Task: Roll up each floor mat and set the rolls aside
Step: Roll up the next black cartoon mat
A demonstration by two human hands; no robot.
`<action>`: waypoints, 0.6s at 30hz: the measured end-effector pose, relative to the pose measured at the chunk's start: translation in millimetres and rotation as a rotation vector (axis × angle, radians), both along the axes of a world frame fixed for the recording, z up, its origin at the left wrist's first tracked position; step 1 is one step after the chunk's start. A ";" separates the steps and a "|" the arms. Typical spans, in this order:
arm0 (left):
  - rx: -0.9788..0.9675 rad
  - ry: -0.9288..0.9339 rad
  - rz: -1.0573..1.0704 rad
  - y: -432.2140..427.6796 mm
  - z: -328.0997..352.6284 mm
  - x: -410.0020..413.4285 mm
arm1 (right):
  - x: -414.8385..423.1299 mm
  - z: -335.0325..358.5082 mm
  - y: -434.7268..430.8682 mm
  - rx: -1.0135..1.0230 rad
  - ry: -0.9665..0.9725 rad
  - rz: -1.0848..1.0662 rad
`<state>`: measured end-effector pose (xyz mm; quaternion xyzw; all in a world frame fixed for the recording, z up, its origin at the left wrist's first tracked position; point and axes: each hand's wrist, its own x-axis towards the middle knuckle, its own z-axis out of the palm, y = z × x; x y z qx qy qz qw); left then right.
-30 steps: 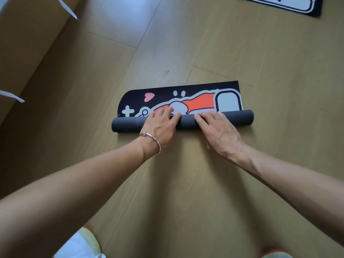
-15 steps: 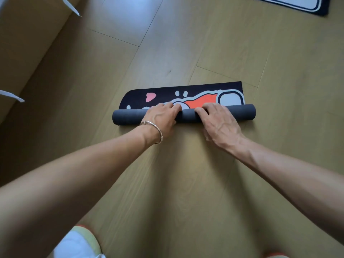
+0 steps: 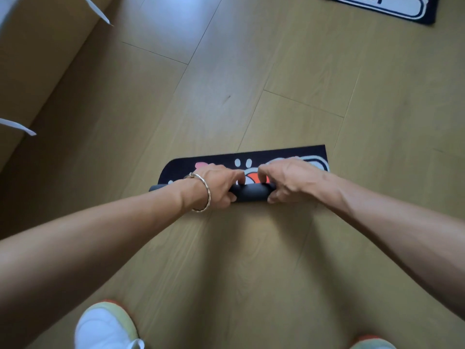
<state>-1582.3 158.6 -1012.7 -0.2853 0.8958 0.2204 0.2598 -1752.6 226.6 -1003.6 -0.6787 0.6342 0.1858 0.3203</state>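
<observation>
Roll (image 3: pixel 251 193) further along than before; less flat mat (image 3: pixel 276 152) beyond hands. Left hand (image 3: pixel 216 187), right hand (image 3: pixel 289 180) both clasp roll's middle. Likely soft, light, springy: grip mid-roll, keep tight.

Mid-frame, the dark cartoon-printed floor mat (image 3: pixel 281 151) lies on the pale wooden plank floor (image 3: pixel 251 71), its dark grey roll (image 3: pixel 251 193) on the near side. The left hand (image 3: pixel 219 187) and right hand (image 3: pixel 289 180) grip the roll side by side. A second dark-bordered printed mat (image 3: pixel 392 6) lies flat at upper right, and a white shoe (image 3: pixel 105 326) at lower left.
</observation>
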 end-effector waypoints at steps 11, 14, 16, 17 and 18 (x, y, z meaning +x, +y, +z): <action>0.167 -0.028 0.051 26.9 -9.9 15.3 | 9.2 -8.3 52.0 -0.032 -0.165 -0.028; 0.123 -0.044 0.054 24.5 -12.4 16.6 | 14.8 -10.8 68.0 -0.196 -0.160 0.063; 0.090 -0.030 0.086 20.7 -12.8 17.1 | 16.2 -12.5 72.7 -0.267 -0.112 0.091; 0.061 -0.006 0.111 19.2 -12.2 17.1 | 16.6 -13.1 72.2 -0.288 -0.088 0.082; 0.021 0.025 0.130 18.7 -11.5 17.6 | 16.3 -14.5 70.5 -0.297 -0.062 0.070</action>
